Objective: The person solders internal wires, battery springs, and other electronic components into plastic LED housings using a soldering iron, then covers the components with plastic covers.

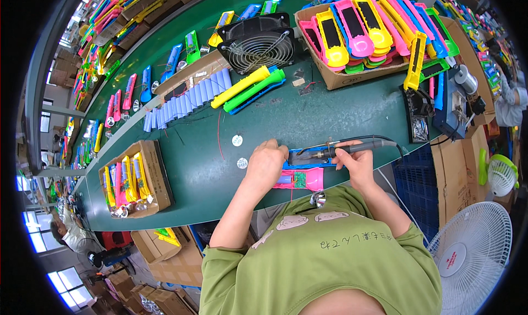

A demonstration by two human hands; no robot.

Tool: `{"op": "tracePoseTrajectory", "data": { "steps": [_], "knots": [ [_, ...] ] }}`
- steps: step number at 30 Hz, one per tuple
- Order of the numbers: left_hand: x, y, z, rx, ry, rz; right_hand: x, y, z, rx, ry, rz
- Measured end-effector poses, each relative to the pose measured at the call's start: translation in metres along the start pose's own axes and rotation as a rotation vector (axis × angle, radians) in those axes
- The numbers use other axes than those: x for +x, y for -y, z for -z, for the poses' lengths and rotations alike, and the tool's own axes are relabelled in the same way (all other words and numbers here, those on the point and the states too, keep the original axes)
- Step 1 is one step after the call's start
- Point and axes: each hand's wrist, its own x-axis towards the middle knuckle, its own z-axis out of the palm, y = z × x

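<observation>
My right hand [355, 164] grips a soldering iron [360, 147] by its dark handle, its tip pointing left over an open blue plastic casing [309, 165]. My left hand [266, 164] is closed at the casing's left end; its fingertips are partly hidden. Just nearer to me lies a pink flashlight casing [315, 177] at the bench edge, with a small green circuit board [300, 179] and a blue-violet battery cell [284, 179] inside. A shiny reflector [318, 199] sits beside it, close to my shirt.
Farther off stand a row of battery cells [190, 99], yellow and green casings [247, 89], and a black fan [258, 48]. A carton [357, 79] of casings is back right, another carton [164, 175] left. A blue soldering station [451, 109] is at right; the iron's cord [385, 138] trails rightward.
</observation>
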Motion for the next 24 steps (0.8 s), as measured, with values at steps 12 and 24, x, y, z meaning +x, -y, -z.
{"op": "tracePoseTrajectory", "data": {
  "steps": [12, 24],
  "knots": [
    [-0.001, -0.001, 0.0, 0.021, -0.033, 0.015, -0.01, 0.023, 0.024, -0.79, 0.069, 0.625],
    [-0.024, -0.051, -0.002, 0.09, -0.106, -0.249, -0.01, 0.02, 0.034, -0.85, 0.186, 0.522]
  ]
}}
